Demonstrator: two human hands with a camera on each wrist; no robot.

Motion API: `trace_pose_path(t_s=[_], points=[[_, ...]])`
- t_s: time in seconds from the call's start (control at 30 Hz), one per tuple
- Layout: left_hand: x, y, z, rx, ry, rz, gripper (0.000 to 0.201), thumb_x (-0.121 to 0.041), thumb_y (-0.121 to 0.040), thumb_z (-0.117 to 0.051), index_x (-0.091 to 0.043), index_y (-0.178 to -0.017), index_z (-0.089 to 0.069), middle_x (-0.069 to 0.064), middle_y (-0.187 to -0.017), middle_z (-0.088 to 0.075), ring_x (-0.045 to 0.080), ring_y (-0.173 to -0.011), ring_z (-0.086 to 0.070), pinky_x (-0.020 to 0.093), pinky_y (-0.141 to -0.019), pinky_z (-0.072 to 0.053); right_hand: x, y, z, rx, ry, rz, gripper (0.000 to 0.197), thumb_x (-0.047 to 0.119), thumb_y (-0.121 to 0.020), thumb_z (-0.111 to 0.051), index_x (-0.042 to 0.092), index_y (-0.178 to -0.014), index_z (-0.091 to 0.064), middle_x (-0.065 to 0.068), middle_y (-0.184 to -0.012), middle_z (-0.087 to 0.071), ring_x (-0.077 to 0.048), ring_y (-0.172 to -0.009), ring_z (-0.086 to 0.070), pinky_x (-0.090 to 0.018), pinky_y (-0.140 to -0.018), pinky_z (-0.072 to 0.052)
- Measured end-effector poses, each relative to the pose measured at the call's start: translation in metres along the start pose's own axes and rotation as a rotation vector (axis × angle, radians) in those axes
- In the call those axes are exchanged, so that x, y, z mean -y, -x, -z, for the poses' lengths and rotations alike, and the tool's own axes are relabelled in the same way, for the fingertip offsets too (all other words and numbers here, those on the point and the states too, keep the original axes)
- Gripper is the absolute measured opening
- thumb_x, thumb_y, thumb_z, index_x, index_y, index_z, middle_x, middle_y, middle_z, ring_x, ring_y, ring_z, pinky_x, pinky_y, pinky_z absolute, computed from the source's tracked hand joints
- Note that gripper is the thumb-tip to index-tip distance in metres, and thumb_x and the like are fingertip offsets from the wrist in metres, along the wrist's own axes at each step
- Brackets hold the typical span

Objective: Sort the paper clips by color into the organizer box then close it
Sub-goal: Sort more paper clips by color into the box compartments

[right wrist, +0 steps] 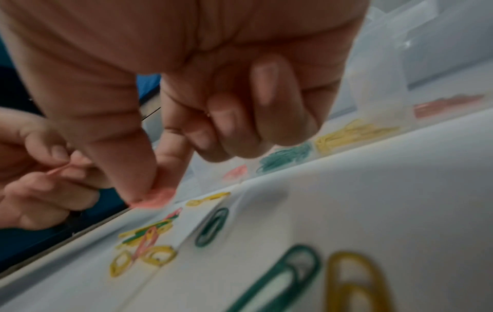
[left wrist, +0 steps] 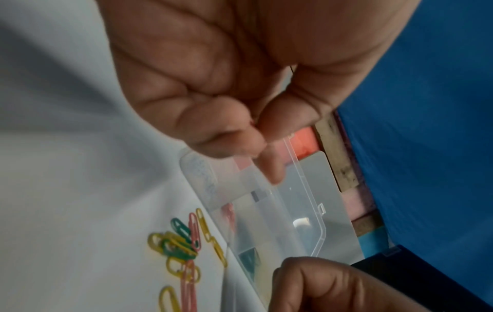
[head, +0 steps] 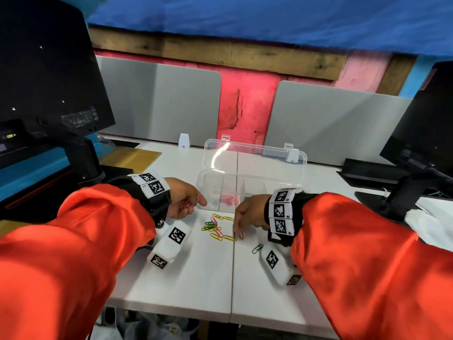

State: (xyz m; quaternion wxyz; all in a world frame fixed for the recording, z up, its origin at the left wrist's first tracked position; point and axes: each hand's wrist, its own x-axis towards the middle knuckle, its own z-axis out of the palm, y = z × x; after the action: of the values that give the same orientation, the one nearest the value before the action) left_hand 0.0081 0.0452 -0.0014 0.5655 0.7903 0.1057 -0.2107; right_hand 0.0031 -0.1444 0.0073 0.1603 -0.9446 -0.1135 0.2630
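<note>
The clear organizer box [head: 247,185] stands on the white desk with its lid [head: 255,158] up. In the right wrist view its compartments hold green clips [right wrist: 288,158], yellow clips [right wrist: 352,133] and pink clips [right wrist: 448,103]. A loose pile of yellow, green and pink clips [head: 215,229] lies in front of the box. My left hand [head: 193,203] hovers at the box's left front corner and pinches pink clips [head: 188,204]. My right hand [head: 237,231] reaches down to the desk right of the pile, thumb and forefinger pinching a pink clip [right wrist: 156,200].
A single green clip [head: 257,248] lies apart, near my right wrist. Monitors on stands flank the desk at the left [head: 49,82] and right [head: 421,133]. Grey divider panels [head: 159,101] close off the back. The desk's front edge [head: 171,310] is near.
</note>
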Motion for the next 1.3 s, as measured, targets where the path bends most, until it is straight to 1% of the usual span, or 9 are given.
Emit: trace_pose_path(t_s=[0.07,0.2,0.43,0.63,0.8,0.93,1.1,1.2,1.3], points=[[0.000,-0.002,0.001,0.018,0.054,0.022,0.033,0.004,-0.087,-0.027,-0.004,-0.070,-0.055,0.005,-0.062,-0.040,0.009,-0.031,-0.043,0.008,-0.033,-0.030,-0.002,0.001,0.001,-0.031,-0.055,-0.046,0.017,0.009,-0.085,-0.056,0.014,-0.068,-0.056,0.001,-0.057,-0.043,-0.010,-0.043,-0.037,-0.012,-0.034,-0.029],[-0.005,-0.003,-0.002,0.006,0.008,0.057,0.024,-0.006,-0.087,-0.036,-0.008,-0.066,-0.048,0.006,-0.064,-0.047,0.011,-0.031,-0.043,0.011,-0.033,-0.030,-0.005,-0.001,-0.001,-0.046,-0.214,-0.144,0.025,0.004,-0.086,-0.042,0.010,-0.063,-0.048,-0.007,-0.060,-0.050,-0.018,-0.048,-0.042,-0.022,-0.045,-0.033],[-0.012,-0.003,-0.026,-0.054,-0.980,-0.237,0.020,-0.017,-0.086,-0.059,-0.018,-0.105,-0.066,-0.010,-0.071,-0.049,0.001,-0.058,-0.041,0.013,-0.050,-0.032,-0.002,-0.008,-0.001,0.024,-0.523,-0.156,0.025,-0.005,-0.086,-0.030,0.007,-0.071,-0.045,-0.009,-0.065,-0.048,-0.018,-0.053,-0.039,-0.024,-0.049,-0.028],[-0.018,-0.015,-0.034,0.056,-1.193,-0.261,0.036,-0.015,-0.086,-0.061,-0.018,-0.122,-0.059,-0.005,-0.098,-0.047,0.010,-0.085,-0.043,0.010,-0.045,-0.033,0.003,-0.011,-0.006,-0.005,-0.681,-0.110,0.046,-0.012,-0.084,-0.019,0.009,-0.073,-0.058,-0.005,-0.063,-0.039,-0.014,-0.053,-0.035,-0.020,-0.048,-0.028],[-0.021,-0.020,-0.039,0.096,-1.267,-0.266,0.029,-0.013,-0.087,-0.060,-0.018,-0.115,-0.062,-0.007,-0.085,-0.050,0.009,-0.073,-0.046,0.007,-0.042,-0.032,0.012,-0.014,-0.006,-0.036,-0.409,-0.196,0.022,0.014,-0.086,-0.056,0.009,-0.066,-0.051,-0.005,-0.061,-0.041,-0.015,-0.051,-0.036,-0.023,-0.048,-0.030],[-0.020,-0.024,-0.037,0.115,-1.274,-0.274,0.014,-0.010,-0.088,-0.056,-0.023,-0.083,-0.054,-0.013,-0.066,-0.042,0.000,-0.055,-0.037,-0.002,-0.036,-0.030,0.020,-0.025,-0.011,-0.085,0.098,-0.165,0.045,0.040,-0.074,-0.072,0.009,-0.106,-0.067,-0.002,-0.081,-0.058,-0.015,-0.071,-0.052,-0.023,-0.065,-0.041],[-0.018,-0.023,-0.032,0.116,-1.238,-0.222,0.020,-0.013,-0.083,-0.064,-0.016,-0.103,-0.068,-0.014,-0.064,-0.050,-0.002,-0.053,-0.050,0.006,-0.047,-0.036,0.029,-0.028,-0.013,-0.002,0.219,-0.115,0.048,0.042,-0.076,-0.072,0.009,-0.111,-0.066,0.000,-0.085,-0.059,-0.016,-0.075,-0.053,-0.021,-0.059,-0.038],[-0.014,-0.022,-0.028,0.047,-1.201,-0.229,0.010,-0.025,-0.076,-0.075,-0.021,-0.084,-0.069,-0.014,-0.063,-0.051,0.007,-0.071,-0.052,0.012,-0.053,-0.035,0.034,-0.030,-0.013,-0.024,0.299,-0.092,0.048,0.042,-0.076,-0.072,0.010,-0.112,-0.067,-0.001,-0.094,-0.061,-0.016,-0.083,-0.053,-0.022,-0.071,-0.039],[-0.009,-0.023,-0.022,0.030,-1.110,-0.239,0.012,-0.026,-0.072,-0.078,-0.020,-0.075,-0.068,-0.016,-0.056,-0.054,-0.001,-0.056,-0.049,0.007,-0.045,-0.035,0.033,-0.033,-0.014,0.007,0.304,-0.094,0.046,0.039,-0.073,-0.075,0.012,-0.111,-0.069,-0.002,-0.104,-0.067,-0.015,-0.087,-0.055,-0.024,-0.077,-0.043]])
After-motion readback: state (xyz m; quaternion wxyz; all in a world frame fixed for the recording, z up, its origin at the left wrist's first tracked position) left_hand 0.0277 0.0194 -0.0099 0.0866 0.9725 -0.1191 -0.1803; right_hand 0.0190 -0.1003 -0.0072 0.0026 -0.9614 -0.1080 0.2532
